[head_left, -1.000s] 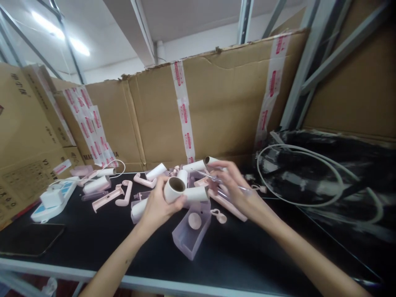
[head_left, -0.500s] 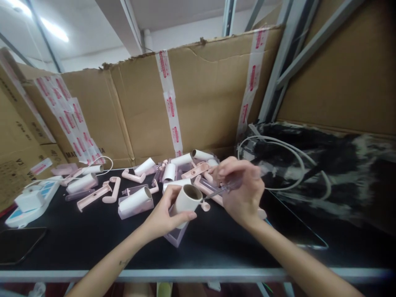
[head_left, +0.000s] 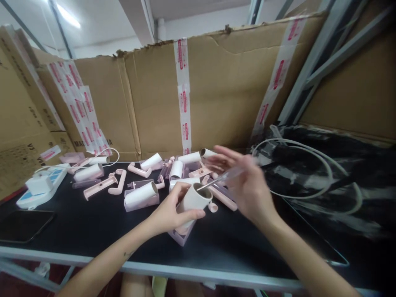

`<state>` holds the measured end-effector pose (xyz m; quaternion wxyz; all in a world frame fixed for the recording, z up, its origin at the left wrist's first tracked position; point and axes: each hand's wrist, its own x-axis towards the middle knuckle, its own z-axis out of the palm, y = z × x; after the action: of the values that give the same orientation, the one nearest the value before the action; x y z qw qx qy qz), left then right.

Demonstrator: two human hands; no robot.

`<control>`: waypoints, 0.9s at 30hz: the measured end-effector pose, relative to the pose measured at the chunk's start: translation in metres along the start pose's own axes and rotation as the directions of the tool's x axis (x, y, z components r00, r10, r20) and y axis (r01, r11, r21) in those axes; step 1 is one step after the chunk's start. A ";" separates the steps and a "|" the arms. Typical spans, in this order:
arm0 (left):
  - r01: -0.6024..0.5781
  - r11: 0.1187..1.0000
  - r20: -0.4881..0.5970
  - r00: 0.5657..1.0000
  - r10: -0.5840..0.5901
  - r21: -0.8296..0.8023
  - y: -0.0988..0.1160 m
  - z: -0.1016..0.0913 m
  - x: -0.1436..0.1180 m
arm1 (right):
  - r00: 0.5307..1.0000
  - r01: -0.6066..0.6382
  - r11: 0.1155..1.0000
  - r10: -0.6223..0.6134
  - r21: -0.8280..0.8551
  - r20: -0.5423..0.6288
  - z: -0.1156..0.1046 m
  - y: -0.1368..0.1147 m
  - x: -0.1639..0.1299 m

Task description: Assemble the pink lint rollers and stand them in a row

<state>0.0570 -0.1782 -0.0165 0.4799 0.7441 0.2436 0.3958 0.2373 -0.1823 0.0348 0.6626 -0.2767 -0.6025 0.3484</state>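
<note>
My left hand point(head_left: 175, 210) is wrapped round a white cardboard tube point(head_left: 195, 199), tilted with its open end up. The tube's lower end sits in a pale purple plastic holder point(head_left: 182, 237) on the black table. In my right hand point(head_left: 252, 189) is a screwdriver with a clear handle point(head_left: 232, 174); its thin metal shaft point(head_left: 208, 184) reaches into the tube's mouth. The tip is hidden inside the tube. My right fingers are partly blurred. Behind the tube lie pink handle-shaped parts point(head_left: 221, 198) and a small round pink piece point(head_left: 213, 207).
More white tubes in purple holders point(head_left: 140, 197) and loose pink parts point(head_left: 119, 182) lie across the back and left. A power strip point(head_left: 45, 189) and a phone point(head_left: 26, 225) are at far left. A coiled white cable point(head_left: 328, 165) lies on black plastic at right. Cardboard point(head_left: 157, 103) walls the back.
The screwdriver's shaft has gone from outside the tube's rim to inside its mouth. My right hand has turned, its fingers extending more. The whole view has shifted slightly.
</note>
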 end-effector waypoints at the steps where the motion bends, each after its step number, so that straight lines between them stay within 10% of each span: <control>1: 0.020 0.999 0.018 1.000 -0.020 0.038 -0.001 0.000 -0.001 | 0.992 0.069 0.997 -0.064 0.041 -0.108 -0.006 -0.003 0.004; 6: 0.143 0.942 0.056 0.984 -0.167 0.305 -0.004 0.001 -0.005 | 0.920 0.121 0.912 -0.251 -0.392 -0.300 -0.053 0.001 0.025; 10: 0.120 0.910 0.127 0.975 -0.184 0.398 -0.005 -0.016 -0.006 | 0.944 0.003 0.608 -0.264 -0.794 -0.199 -0.089 0.037 0.041; 17: -0.129 0.857 0.391 0.916 -0.090 0.499 -0.004 -0.073 -0.008 | 0.966 0.105 0.083 -0.247 -0.991 0.082 -0.105 0.066 0.048; 22: -0.212 0.855 0.293 0.953 0.074 0.473 -0.004 -0.079 -0.017 | 0.990 0.054 0.165 -0.135 -0.985 0.032 -0.116 0.065 0.049; 27: -0.017 0.986 -0.044 0.999 0.024 0.164 -0.014 -0.080 -0.019 | 0.994 -0.005 0.062 0.109 -0.998 0.002 -0.125 0.075 0.047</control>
<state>-0.0194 -0.1440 -0.0179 0.4073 0.7744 0.2784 0.3962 0.3529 -0.0931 -0.0105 0.2565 -0.6648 -0.6910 -0.1218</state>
